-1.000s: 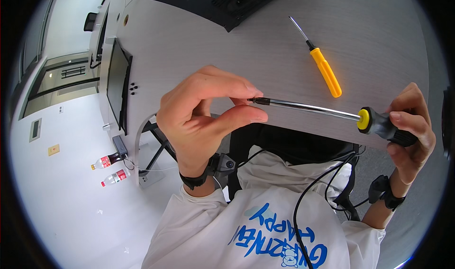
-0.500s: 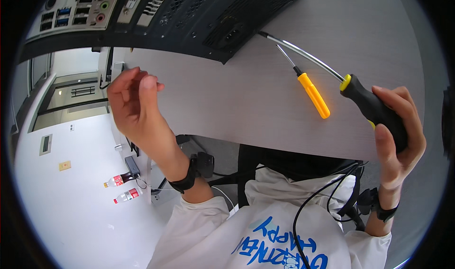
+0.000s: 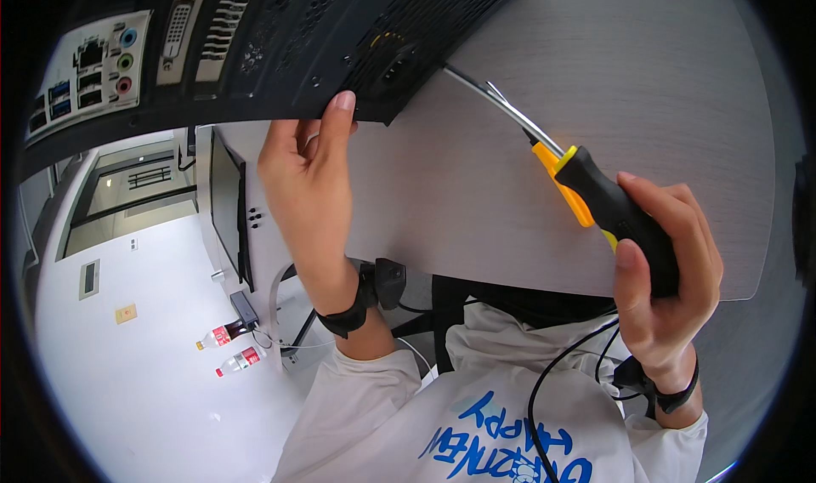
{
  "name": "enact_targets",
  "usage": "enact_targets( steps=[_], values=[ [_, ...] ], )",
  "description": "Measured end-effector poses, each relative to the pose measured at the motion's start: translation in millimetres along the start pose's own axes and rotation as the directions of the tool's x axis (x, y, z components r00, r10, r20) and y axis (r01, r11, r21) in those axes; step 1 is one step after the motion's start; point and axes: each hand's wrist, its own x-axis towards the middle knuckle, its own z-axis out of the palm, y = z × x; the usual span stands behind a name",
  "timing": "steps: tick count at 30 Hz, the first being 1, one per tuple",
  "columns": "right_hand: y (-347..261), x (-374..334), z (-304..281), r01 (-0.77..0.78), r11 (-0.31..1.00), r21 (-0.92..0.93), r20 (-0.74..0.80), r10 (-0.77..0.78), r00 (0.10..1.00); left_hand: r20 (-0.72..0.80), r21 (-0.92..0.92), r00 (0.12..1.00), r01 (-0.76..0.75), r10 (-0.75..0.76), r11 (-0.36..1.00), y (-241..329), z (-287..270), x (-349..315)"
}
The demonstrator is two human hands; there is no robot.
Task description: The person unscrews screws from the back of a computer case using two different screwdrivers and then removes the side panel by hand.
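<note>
A black computer case (image 3: 280, 75) with its rear panel of ports and vents towards me stands on the table at the far left. My left hand (image 3: 310, 177) grips its near lower edge, the thumb on the panel and the fingers partly hidden behind the edge. In my closed right hand (image 3: 676, 270) is a long screwdriver (image 3: 616, 202) with a black and yellow handle. Its shaft points to the case's right edge; whether the tip touches, I cannot tell. A smaller yellow-handled screwdriver (image 3: 568, 194) lies on the table, partly covered by the one I hold.
The grey table (image 3: 459, 202) ends in front of my body. Black cables (image 3: 544, 372) hang across my shirt. Over to the left are a monitor (image 3: 228, 202), a black box-shaped adapter (image 3: 244, 307) and two plastic bottles (image 3: 240, 361).
My left hand has moved up and right and taken hold of the case's edge. The right hand has shifted left with the screwdriver, now overlapping the yellow one. The view has shifted slightly.
</note>
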Motion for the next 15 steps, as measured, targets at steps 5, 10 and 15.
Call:
enact_targets(
  steps=[5, 10, 15],
  values=[
    [3.6, -1.5, 4.7, 0.040, 0.999, -0.003, 0.006, -0.040, 0.999, -0.015, 0.052, 1.000, -0.004, 0.005, 0.999, 0.3, -1.6, -0.6],
    [4.2, -2.0, -3.0, 0.008, 1.000, -0.030, 0.016, -0.008, 1.000, 0.007, 0.173, 1.000, 0.011, -0.013, 0.985, 1.0, 6.0, -2.7],
    [4.7, 1.5, -7.2, 0.020, 0.999, -0.047, 0.035, -0.018, 0.999, -0.119, 0.062, 0.987, -0.106, 0.113, 0.992, 9.0, 29.5, 2.7]
  ],
)
